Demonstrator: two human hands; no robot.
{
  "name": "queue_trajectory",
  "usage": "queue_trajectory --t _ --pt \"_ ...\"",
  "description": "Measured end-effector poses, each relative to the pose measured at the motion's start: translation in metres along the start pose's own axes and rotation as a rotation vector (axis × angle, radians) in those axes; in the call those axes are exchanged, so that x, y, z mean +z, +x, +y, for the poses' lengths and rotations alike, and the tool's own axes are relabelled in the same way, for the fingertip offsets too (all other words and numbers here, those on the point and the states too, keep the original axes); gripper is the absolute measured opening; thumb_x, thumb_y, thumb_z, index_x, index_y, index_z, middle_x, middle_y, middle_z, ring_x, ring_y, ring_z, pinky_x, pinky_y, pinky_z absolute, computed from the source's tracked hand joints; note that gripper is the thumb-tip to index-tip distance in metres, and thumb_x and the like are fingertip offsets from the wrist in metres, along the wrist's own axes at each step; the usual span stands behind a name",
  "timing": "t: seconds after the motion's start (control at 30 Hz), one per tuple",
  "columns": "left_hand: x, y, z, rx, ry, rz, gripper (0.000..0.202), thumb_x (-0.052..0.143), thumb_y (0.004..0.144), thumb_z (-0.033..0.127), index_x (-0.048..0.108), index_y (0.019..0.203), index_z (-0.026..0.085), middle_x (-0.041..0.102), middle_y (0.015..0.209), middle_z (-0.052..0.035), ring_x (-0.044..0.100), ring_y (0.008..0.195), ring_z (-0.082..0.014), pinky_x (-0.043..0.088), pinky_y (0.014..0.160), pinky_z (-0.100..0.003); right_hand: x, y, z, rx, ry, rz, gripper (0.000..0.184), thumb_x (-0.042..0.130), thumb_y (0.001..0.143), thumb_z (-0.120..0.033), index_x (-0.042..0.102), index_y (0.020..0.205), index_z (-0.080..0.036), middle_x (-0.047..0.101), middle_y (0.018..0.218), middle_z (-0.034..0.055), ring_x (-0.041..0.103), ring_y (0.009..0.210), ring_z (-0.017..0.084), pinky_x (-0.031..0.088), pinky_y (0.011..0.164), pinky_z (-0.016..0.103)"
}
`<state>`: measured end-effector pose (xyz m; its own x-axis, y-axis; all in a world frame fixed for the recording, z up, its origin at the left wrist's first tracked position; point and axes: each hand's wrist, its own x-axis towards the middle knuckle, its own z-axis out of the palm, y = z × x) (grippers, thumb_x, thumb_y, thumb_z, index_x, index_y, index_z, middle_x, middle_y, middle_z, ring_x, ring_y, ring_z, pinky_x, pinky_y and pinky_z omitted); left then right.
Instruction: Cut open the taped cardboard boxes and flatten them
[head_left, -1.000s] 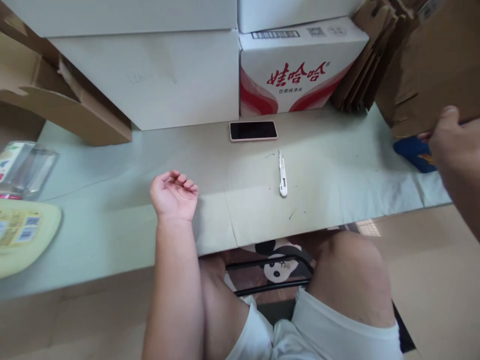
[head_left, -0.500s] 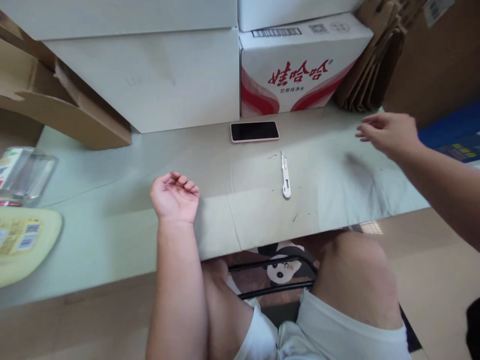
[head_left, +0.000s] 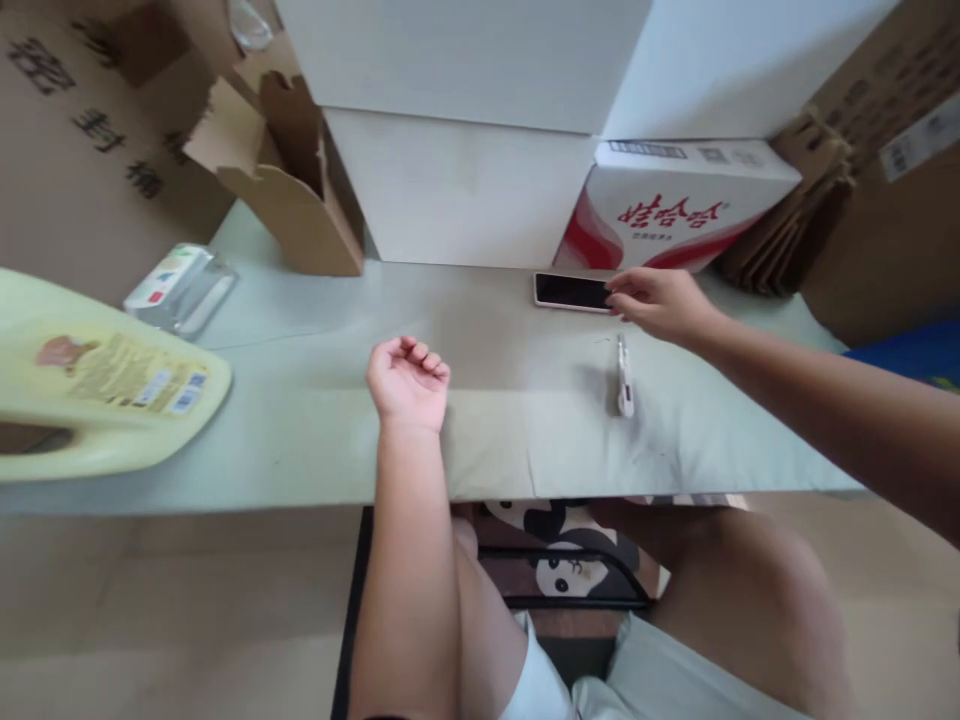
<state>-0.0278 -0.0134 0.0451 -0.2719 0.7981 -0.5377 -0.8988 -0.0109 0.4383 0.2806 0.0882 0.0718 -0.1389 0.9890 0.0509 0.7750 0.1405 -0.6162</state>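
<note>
My left hand (head_left: 411, 380) rests palm up on the cloth-covered table, fingers loosely curled and nothing in the palm. Over the right end of a black-screened phone (head_left: 570, 292) with a pale edge is my right hand (head_left: 656, 303), its fingers loosely bent. They cover that end of the phone; a shadow on the cloth below suggests the hand is raised, and I cannot tell whether the fingertips touch it. Just below my right hand lies a slim white tool (head_left: 625, 385) with a narrow tip, perhaps a craft knife.
White boxes (head_left: 465, 190) and a red-and-white carton (head_left: 660, 215) stand along the back. At left are an open cardboard holder (head_left: 300, 210), a clear plastic pack (head_left: 184, 290) and a large yellow bottle (head_left: 142, 400). Folded cardboard (head_left: 787, 215) leans at the right.
My right hand has moved left, from the table's right side to the phone's right end. The view has swung left, showing more of the yellow bottle. My left hand keeps its curled pose.
</note>
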Motion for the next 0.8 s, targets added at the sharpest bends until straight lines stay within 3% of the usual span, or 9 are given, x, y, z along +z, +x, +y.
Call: queue_trajectory --t 0.13,0.2,0.3,0.4,0.47,0.57,0.67,0.8 --pt "-0.004 0.003 0.009 0.011 -0.046 0.012 0.014 0.047 0.082 0.022 0.048 0.069 0.019 0.039 0.054 0.0063 0.037 0.041 -0.0057 0.03 0.044 -0.018 0.073 0.036 -0.09 -0.331 -0.116 -0.165 0.025 0.063 0.085 -0.017 0.074 0.107 -0.018 0.079 0.088 0.0068 0.076 0.085 0.024 0.06 0.088 0.04" --pt "-0.005 0.005 0.012 0.008 -0.067 0.031 0.016 0.046 0.084 0.022 0.047 0.069 0.019 0.038 0.054 0.0066 0.036 0.04 -0.0055 0.03 0.044 -0.018 0.108 0.055 -0.141 -0.462 -0.136 -0.207 0.037 0.06 0.085 -0.016 0.069 0.121 -0.02 0.08 0.097 0.0061 0.076 0.094 0.025 0.059 0.095 0.039" --pt "-0.007 0.007 0.017 0.001 -0.1 0.047 0.017 0.046 0.085 0.022 0.047 0.069 0.019 0.038 0.054 0.0065 0.036 0.04 -0.0055 0.029 0.044 -0.019 0.155 0.086 -0.21 -0.568 -0.145 -0.219 0.057 0.056 0.089 -0.018 0.049 0.146 -0.023 0.077 0.117 0.0022 0.074 0.106 0.021 0.057 0.101 0.037" --pt "-0.011 0.008 0.022 0.001 -0.115 0.034 0.017 0.046 0.085 0.021 0.046 0.068 0.019 0.037 0.054 0.0065 0.033 0.038 -0.005 0.025 0.043 -0.02 0.189 0.12 -0.257 -0.577 -0.191 -0.173 0.064 0.051 0.094 -0.023 0.031 0.155 -0.022 0.071 0.131 0.0031 0.067 0.127 0.026 0.05 0.11 0.044" --pt "-0.013 0.01 0.025 -0.004 -0.113 0.035 0.017 0.047 0.085 0.021 0.046 0.068 0.019 0.035 0.054 0.0068 0.029 0.037 -0.0049 0.022 0.043 -0.021 0.204 0.137 -0.273 -0.569 -0.218 -0.168 0.059 0.045 0.095 -0.023 0.033 0.153 -0.017 0.065 0.14 0.006 0.058 0.139 0.03 0.043 0.116 0.051" --pt "-0.017 0.011 0.029 0.009 -0.092 0.048 0.016 0.047 0.084 0.021 0.045 0.069 0.02 0.034 0.055 0.0067 0.027 0.038 -0.0053 0.021 0.044 -0.022 0.216 0.144 -0.277 -0.534 -0.212 -0.144 0.051 0.048 0.093 -0.02 0.041 0.143 -0.011 0.06 0.148 0.0116 0.053 0.144 0.032 0.04 0.119 0.052" --pt "-0.024 0.015 0.034 0.079 -0.098 0.116 0.015 0.044 0.087 0.025 0.044 0.072 0.021 0.036 0.058 0.0052 0.031 0.041 -0.0071 0.025 0.047 -0.023 0.215 0.125 -0.267 -0.538 -0.199 -0.106 0.045 0.046 0.094 -0.018 0.047 0.138 -0.011 0.064 0.14 0.0107 0.057 0.139 0.03 0.045 0.117 0.046" --pt "-0.043 0.024 0.039 0.284 -0.121 0.263 0.018 0.032 0.092 0.033 0.039 0.078 0.023 0.037 0.065 0.0034 0.038 0.048 -0.0102 0.033 0.053 -0.025 0.198 0.076 -0.238 -0.662 -0.117 -0.097 0.047 0.045 0.093 -0.02 0.05 0.139 -0.015 0.068 0.131 0.0069 0.064 0.13 0.03 0.051 0.111 0.046"
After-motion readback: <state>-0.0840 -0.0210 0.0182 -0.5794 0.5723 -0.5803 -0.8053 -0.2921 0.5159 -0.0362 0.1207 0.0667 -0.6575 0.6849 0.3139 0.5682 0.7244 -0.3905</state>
